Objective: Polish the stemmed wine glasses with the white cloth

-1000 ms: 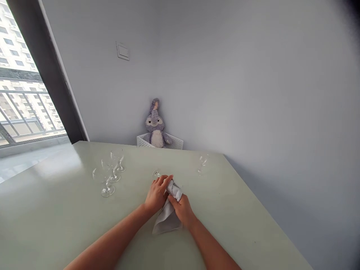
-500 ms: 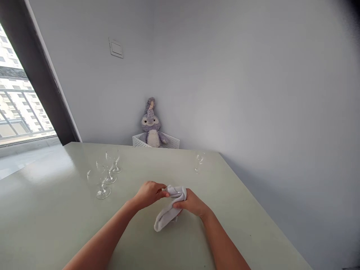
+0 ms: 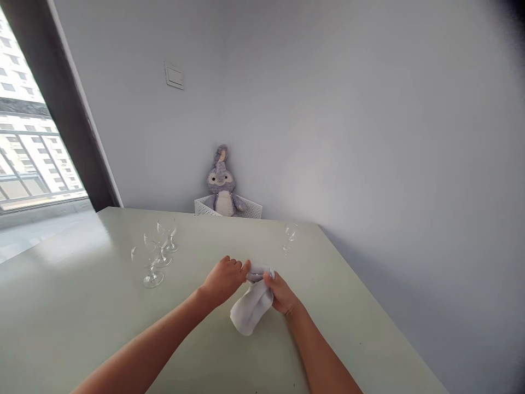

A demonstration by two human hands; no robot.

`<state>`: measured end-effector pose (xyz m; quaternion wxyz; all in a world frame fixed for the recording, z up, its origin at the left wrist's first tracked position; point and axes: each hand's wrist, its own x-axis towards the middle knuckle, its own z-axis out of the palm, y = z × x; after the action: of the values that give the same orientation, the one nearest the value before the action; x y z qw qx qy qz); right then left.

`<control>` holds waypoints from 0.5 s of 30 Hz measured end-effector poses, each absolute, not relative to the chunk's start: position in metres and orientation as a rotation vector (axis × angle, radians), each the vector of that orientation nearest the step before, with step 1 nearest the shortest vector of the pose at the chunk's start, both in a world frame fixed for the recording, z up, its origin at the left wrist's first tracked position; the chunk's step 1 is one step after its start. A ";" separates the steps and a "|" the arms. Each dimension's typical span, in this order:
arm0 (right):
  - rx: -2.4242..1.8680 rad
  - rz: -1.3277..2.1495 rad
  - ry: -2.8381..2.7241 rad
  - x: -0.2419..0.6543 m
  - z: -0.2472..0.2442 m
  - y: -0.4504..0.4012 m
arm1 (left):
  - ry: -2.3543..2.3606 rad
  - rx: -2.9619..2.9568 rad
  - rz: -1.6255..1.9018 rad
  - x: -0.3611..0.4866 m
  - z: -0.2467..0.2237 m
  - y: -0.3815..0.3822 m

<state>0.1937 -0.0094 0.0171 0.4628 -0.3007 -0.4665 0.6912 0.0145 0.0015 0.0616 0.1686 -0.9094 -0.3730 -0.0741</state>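
Near the middle of the table, my right hand [image 3: 282, 293] is closed around a white cloth [image 3: 251, 309], whose loose end hangs down toward me. Between my hands, partly wrapped in the cloth, lies a clear shiny piece that looks like a glass goblet [image 3: 257, 273], held on its side. My left hand [image 3: 227, 278] has its fingers curled around the goblet's left end. Fingers and cloth hide most of the goblet, so its stem and foot do not show clearly.
Three stemmed glasses [image 3: 153, 278] stand in a row on the left of the pale green table [image 3: 197, 350]. Another stemmed glass [image 3: 290, 235] stands at the back right. Beyond the far edge, a plush toy [image 3: 223, 189] sits in a white basket [image 3: 251, 208]. Walls border the far and right sides.
My left hand has turned over and closed around the goblet's left end. The cloth's hanging end has spread wider and shifted slightly right. The view has tilted a little.
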 end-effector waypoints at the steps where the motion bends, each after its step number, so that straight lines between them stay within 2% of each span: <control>1: -0.768 1.678 -1.214 0.193 0.024 -0.013 | -1.077 -2.609 -0.217 0.012 0.065 0.002; 5: -0.912 1.526 -1.582 0.191 0.058 -0.042 | -1.275 -3.034 -0.296 -0.008 0.084 -0.003; 8: -0.972 1.415 -1.822 0.195 0.078 -0.073 | -1.248 -3.724 -0.055 -0.022 0.097 -0.011; 10: -1.010 1.352 -1.869 0.198 0.083 -0.087 | -1.103 -3.960 0.086 -0.023 0.102 -0.019; 12: -1.080 1.347 -1.747 0.201 0.082 -0.094 | -1.077 -3.749 -0.164 -0.017 0.101 -0.030; 15: -1.089 1.513 -1.301 0.201 0.077 -0.098 | -1.007 -3.044 -0.517 -0.001 0.097 -0.049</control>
<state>0.2009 -0.0980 0.0768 0.4209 -0.4345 -0.5191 0.6038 -0.0007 -0.0486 0.0967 -0.0529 -0.9360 -0.3096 -0.1589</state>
